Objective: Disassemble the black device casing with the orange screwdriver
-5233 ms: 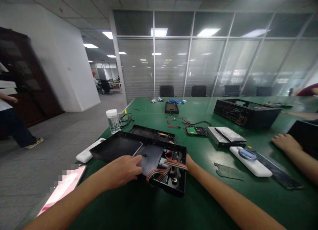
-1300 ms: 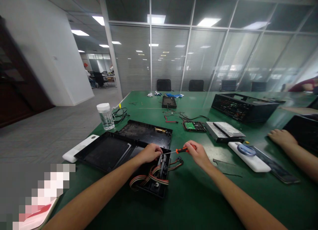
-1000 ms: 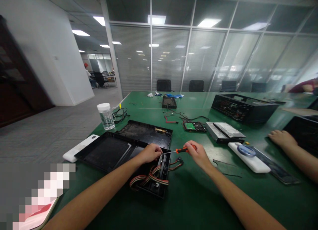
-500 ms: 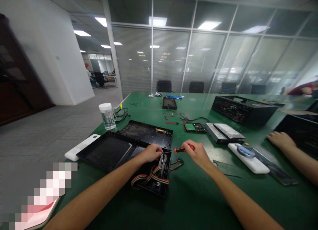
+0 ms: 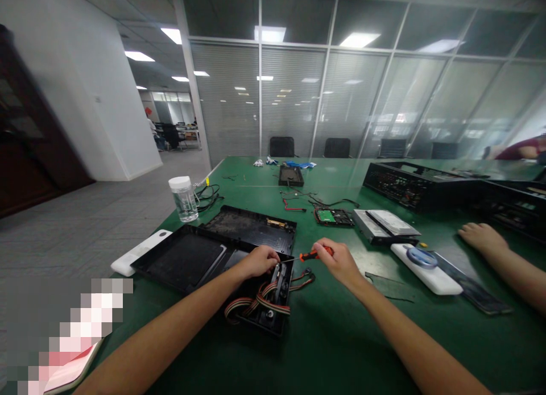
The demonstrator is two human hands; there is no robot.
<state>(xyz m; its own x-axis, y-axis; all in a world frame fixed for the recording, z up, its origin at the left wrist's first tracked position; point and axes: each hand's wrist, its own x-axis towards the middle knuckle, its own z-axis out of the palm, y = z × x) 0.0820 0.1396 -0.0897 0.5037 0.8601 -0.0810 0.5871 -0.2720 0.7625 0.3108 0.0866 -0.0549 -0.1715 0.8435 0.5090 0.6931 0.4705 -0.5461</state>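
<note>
Change: since the frame of 5.2 s ago, the black case (image 5: pixel 200 261) has been laid flat, and an orange-handled screwdriver (image 5: pixel 313 254) has been taken up where none was held
Right hand (image 5: pixel 336 263): seen just right of frame centre, clenched around the screwdriver handle; the thin shaft is pointed left toward the case
Left hand (image 5: pixel 258 261): curled on the case's right end, fingertips pressed at the part met by the screwdriver tip (whether anything is pinched there cannot be told)
Case: lying open on the green table (image 5: pixel 324 349), centre-left of the frame
Ribbon cable (image 5: pixel 256 304): striped, looped out of the case's near end, below the left hand
Second black cover (image 5: pixel 251 227): placed just behind the case
Plastic jar (image 5: pixel 183 199): upright, upper left of the case
Another person's hand (image 5: pixel 482 237): rested flat at the right edge
White block (image 5: pixel 426 270): lying between that hand and the right hand
</note>
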